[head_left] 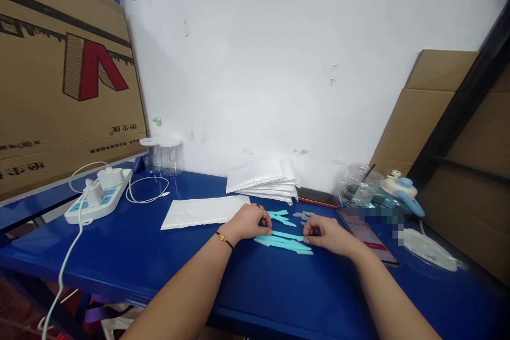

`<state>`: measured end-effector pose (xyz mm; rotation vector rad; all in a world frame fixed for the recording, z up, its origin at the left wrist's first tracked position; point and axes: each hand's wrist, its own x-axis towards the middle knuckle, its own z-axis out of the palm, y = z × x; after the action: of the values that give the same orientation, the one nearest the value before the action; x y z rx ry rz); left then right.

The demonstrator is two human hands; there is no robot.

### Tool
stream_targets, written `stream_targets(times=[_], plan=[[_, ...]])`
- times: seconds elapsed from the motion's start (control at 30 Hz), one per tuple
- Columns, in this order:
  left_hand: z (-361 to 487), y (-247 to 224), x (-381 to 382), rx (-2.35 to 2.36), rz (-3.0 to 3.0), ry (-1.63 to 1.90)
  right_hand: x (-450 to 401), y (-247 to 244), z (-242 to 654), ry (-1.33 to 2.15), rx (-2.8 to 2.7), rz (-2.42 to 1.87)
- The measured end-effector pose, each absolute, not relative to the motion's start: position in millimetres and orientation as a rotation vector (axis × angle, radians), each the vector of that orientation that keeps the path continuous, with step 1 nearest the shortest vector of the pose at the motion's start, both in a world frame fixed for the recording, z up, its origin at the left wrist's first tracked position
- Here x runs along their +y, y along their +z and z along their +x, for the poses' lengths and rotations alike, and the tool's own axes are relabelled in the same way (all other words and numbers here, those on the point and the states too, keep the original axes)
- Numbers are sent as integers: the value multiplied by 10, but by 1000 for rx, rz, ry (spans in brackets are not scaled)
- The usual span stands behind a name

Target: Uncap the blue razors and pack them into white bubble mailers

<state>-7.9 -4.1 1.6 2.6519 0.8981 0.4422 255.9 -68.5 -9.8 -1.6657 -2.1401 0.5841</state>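
Note:
My left hand [247, 221] and my right hand [325, 234] are over the middle of the blue table. Between them stretches a slim turquoise plastic stick [287, 236], its two ends pinched in my closed fingers. Just below it lies a small bunch of similar turquoise sticks [283, 245], side by side. Beyond my left fingertips, more turquoise sticks [282, 217] are fanned out loosely. Several small greyish translucent pieces [303, 215] lie past my right fingers. A flat white padded envelope [203, 211] rests to the left, partly behind my left hand.
White padded envelopes [261, 176] are stacked by the wall beside an orange-edged phone [317, 197]. Another phone [366, 236] lies right of my right hand, near a white-and-blue gadget [400, 188]. A power strip [99, 199], white cable [145, 201] and clear jars [171, 158] occupy the left.

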Motion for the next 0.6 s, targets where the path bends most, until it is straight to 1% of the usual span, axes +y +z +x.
stream_targets(times=[0.2, 0.43, 0.6], plan=[[-70, 4, -37, 1000, 2644, 423, -640, -137, 2546, 575, -2124, -1637], [-90, 46, 10, 1167, 2664, 549, -617, -93, 2559, 389, -2069, -1655], [-213, 14, 131, 1324, 2618, 578, -584, -116, 2727, 350, -1965, -1779]])
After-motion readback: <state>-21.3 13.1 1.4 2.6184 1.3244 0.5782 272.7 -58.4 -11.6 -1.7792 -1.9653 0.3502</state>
